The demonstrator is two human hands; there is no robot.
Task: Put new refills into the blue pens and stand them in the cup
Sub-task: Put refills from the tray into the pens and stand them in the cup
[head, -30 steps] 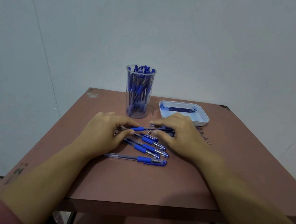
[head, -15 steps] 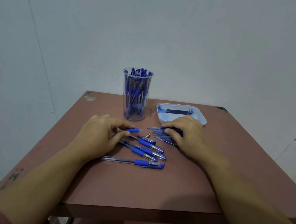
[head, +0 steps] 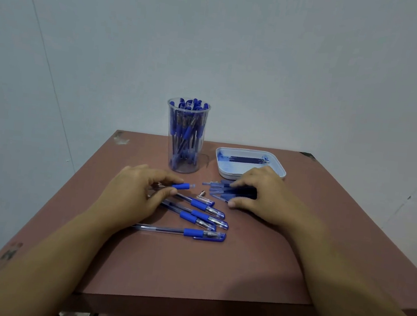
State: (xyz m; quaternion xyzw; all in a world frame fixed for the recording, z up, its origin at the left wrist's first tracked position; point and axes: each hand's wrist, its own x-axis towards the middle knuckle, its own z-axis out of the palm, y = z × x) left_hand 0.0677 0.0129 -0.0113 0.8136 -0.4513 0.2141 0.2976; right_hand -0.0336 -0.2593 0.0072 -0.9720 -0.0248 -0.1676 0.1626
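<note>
Near the middle of the desk (head: 191,264), in the head view, the left hand (head: 134,193) pinches one blue pen (head: 182,186) between thumb and forefinger, the pen's blue grip pointing right. Just right of it, the right hand (head: 262,197) curls its fingers and thumb around a pile of blue pen parts (head: 220,191) lying on the desk. Between the hands lies a small metal tip (head: 201,192). Four loose pens (head: 197,204) lie fanned toward the near edge, below the left hand. A clear cup (head: 184,155), crowded with upright blue pens, stands by the far edge. Right of it, toward the far right corner, a white tray (head: 226,171) holds dark refills (head: 248,159).
</note>
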